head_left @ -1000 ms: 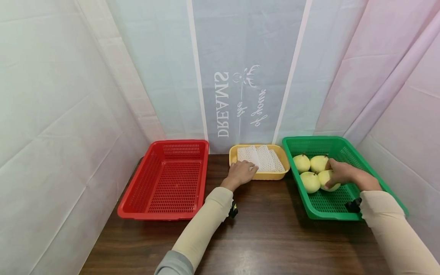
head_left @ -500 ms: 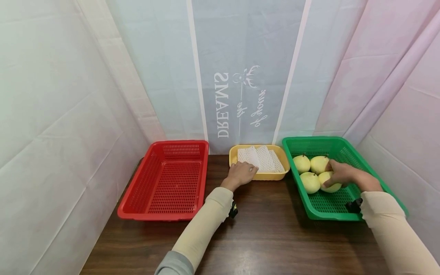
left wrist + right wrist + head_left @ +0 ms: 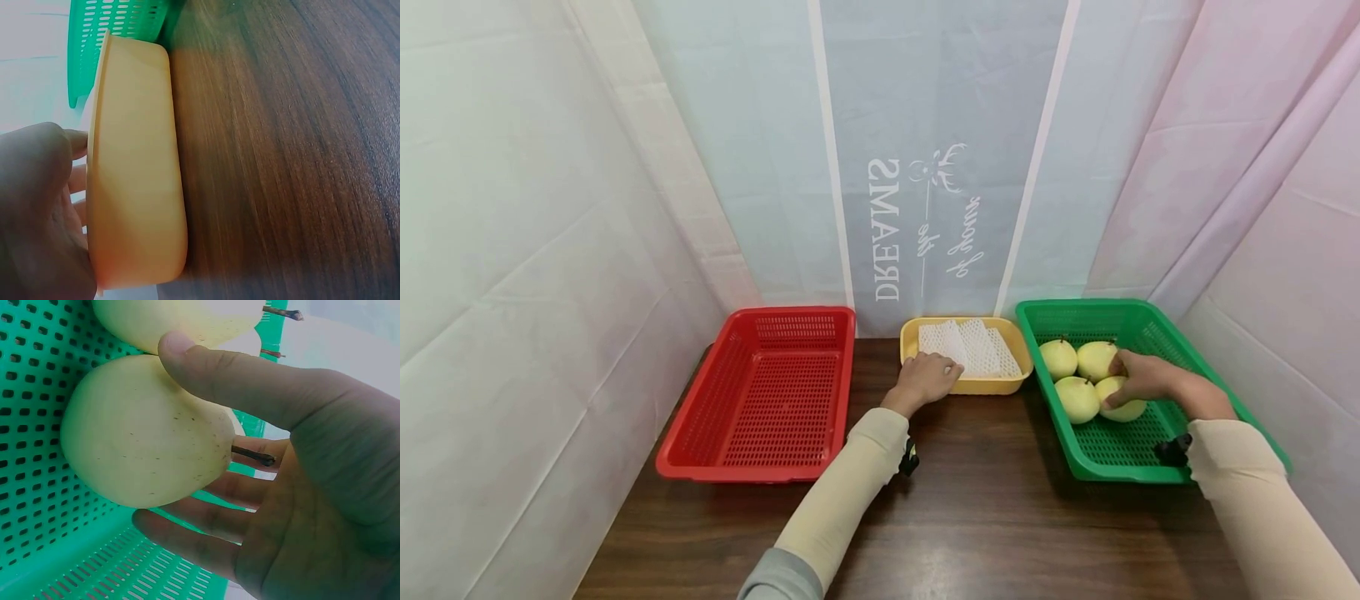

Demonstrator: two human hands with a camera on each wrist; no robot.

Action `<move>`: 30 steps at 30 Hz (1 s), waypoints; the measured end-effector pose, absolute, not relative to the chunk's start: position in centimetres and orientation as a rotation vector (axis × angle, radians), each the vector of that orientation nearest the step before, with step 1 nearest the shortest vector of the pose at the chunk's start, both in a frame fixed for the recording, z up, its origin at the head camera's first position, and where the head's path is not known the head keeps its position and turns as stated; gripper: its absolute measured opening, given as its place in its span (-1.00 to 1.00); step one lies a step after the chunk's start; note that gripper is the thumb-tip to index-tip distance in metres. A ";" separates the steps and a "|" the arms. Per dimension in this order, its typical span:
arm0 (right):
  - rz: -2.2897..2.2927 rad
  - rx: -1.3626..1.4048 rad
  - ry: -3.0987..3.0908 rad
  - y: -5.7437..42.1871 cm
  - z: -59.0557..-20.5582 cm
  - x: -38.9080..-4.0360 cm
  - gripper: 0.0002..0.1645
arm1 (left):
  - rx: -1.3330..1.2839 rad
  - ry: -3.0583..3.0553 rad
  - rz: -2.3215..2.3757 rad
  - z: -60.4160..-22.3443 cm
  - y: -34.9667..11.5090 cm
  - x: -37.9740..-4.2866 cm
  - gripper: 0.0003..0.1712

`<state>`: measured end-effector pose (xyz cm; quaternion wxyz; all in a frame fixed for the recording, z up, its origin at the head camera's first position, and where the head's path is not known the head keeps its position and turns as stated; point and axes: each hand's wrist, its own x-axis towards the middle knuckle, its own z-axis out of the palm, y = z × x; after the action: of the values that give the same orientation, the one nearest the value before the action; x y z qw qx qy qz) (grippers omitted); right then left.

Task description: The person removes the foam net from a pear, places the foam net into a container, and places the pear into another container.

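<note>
In the head view, my right hand (image 3: 1153,383) is in a green plastic basket (image 3: 1116,310), with thumb and fingers round the near-right pear (image 3: 1129,411). The right wrist view shows that pale yellow pear (image 3: 144,434) close up, its dark stem toward the palm, the thumb over its upper side and fingers along its lower side. Three more pears sit beside it, one of them the near-left pear (image 3: 1077,400). My left hand (image 3: 927,379) rests at the near-left rim of a small yellow tray (image 3: 992,385), fingers reaching in over white foam fruit nets (image 3: 977,346).
A red plastic basket (image 3: 782,408) with nothing in it stands at the left. All the containers are on a dark wooden table (image 3: 970,517), near a cloth backdrop (image 3: 932,100). The yellow tray is close against the green basket's left side.
</note>
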<state>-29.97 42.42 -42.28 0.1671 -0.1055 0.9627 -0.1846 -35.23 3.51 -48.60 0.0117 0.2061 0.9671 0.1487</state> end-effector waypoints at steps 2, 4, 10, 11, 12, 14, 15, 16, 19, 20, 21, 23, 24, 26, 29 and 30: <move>-0.512 -0.307 2.757 42.4 -42.2 -30.0 -0.09 | 0.651 3.023 0.463 -48.6 3.5 -35.3 -0.46; -0.498 -0.310 2.769 42.4 -42.1 -30.0 -0.12 | 0.659 3.025 0.472 -48.6 3.4 -35.3 -0.47; -0.455 -0.321 2.813 42.0 -41.6 -30.1 -0.20 | 0.692 3.033 0.529 -48.6 3.0 -35.4 -0.51; -0.453 -0.328 2.821 41.8 -41.5 -30.1 -0.21 | 0.699 3.035 0.549 -48.6 3.0 -35.5 -0.52; -0.452 -0.333 2.830 41.7 -41.3 -30.1 -0.22 | 0.702 3.037 0.570 -48.6 2.9 -35.6 -0.53; -0.450 -0.343 2.846 41.4 -41.0 -30.1 -0.23 | 0.707 3.036 0.621 -48.6 2.8 -35.7 -0.54; -0.451 -0.347 2.850 41.2 -40.9 -30.0 -0.24 | 0.713 3.035 0.642 -48.5 2.7 -35.7 -0.55; -0.450 -0.351 2.854 41.1 -40.7 -30.0 -0.25 | 0.718 3.031 0.671 -48.4 2.6 -35.8 -0.55; -0.439 -0.367 2.874 40.8 -40.5 -30.0 -0.29 | 0.726 3.012 0.754 -48.2 2.5 -35.9 -0.58; -0.437 -0.374 2.880 40.6 -40.4 -30.0 -0.30 | 0.726 3.009 0.778 -48.1 2.4 -35.9 -0.59; -0.435 -0.383 2.889 40.5 -40.4 -30.0 -0.32 | 0.722 3.008 0.799 -48.0 2.4 -35.9 -0.60; -0.428 -0.399 2.906 40.2 -40.3 -30.1 -0.35 | 0.712 3.003 0.830 -47.8 2.3 -35.9 -0.62; -0.428 -0.405 2.914 40.1 -40.3 -30.1 -0.36 | 0.712 3.002 0.841 -47.7 2.3 -35.9 -0.63; -0.438 -0.409 2.925 39.8 -40.1 -30.0 -0.39 | 0.712 2.999 0.853 -47.5 2.2 -35.9 -0.64; -0.460 -0.402 2.940 39.4 -39.7 -29.9 -0.41 | 0.723 2.982 0.870 -47.0 2.1 -35.8 -0.65; -0.465 -0.401 2.946 39.3 -39.6 -29.8 -0.42 | 0.724 2.981 0.876 -46.8 2.1 -35.8 -0.65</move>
<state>-29.80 39.27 -39.59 0.0660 -0.1329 0.9768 -0.1543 -35.84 2.09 -46.84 -0.0242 0.2269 0.9341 0.2745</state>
